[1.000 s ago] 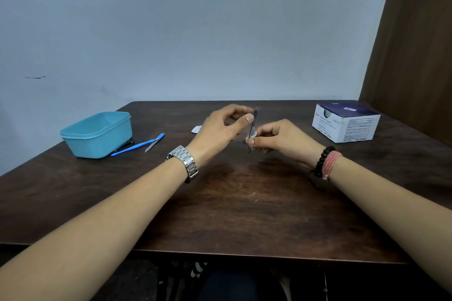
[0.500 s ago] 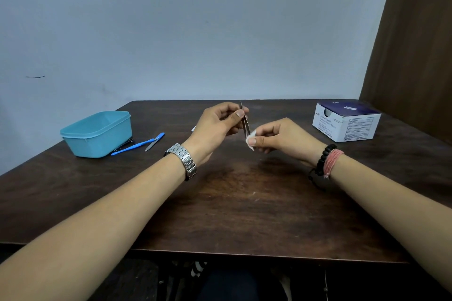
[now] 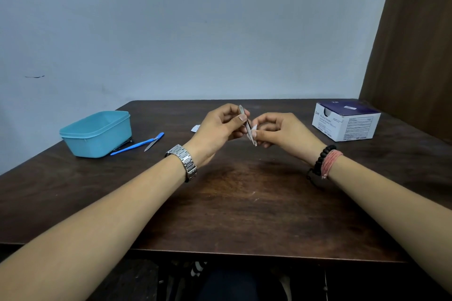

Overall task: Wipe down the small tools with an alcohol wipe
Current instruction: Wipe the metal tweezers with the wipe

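Head view: the person's two bare forearms reach forward over a dark wooden table, and both hands meet above its centre, clear of the surface. The left hand has its fingers curled, with thumb and fingertips pinching the upper part of a slim metal tool, probably tweezers. The tool is tilted, its upper end toward 11 o'clock and its lower tip toward 5 o'clock. The right hand is also curled, its thumb and forefinger pinching a small white alcohol wipe against the lower section of the tool, so wipe and tool are touching. A steel watch sits on the left wrist; a black bead bracelet and a pink thread band sit on the right wrist. At 10 o'clock from the hands, near the table's left edge, stands a teal plastic tub. Just beside the tub, on its right, lie a blue-handled tool and a small grey pointed tool; a dark item shows at the tub's base, too hidden to identify. A small white scrap lies on the table behind the left hand. At 2 o'clock, well apart from the hands, stands a white and purple swab box.
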`<action>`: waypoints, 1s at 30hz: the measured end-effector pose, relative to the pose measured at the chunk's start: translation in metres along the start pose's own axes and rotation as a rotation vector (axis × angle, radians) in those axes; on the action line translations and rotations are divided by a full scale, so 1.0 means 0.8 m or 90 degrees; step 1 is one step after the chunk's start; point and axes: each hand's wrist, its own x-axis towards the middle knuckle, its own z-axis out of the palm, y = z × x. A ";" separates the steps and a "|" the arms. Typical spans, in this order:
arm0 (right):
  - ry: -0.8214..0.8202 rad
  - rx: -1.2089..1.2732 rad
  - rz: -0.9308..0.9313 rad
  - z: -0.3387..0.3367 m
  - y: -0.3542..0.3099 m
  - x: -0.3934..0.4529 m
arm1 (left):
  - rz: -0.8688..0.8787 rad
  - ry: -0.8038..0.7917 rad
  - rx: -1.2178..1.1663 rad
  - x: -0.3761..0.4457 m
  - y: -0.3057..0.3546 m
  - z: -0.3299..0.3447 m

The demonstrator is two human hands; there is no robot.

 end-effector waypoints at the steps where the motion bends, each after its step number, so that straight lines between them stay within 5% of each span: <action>1: 0.008 0.018 0.000 0.000 0.000 0.001 | -0.004 0.004 -0.015 0.000 0.000 0.000; 17: -0.007 0.173 -0.022 -0.004 -0.003 -0.001 | -0.143 0.079 -0.309 0.005 0.005 -0.007; 30: 0.090 0.202 -0.042 -0.005 -0.004 0.001 | -0.153 -0.008 -0.140 -0.001 -0.003 0.001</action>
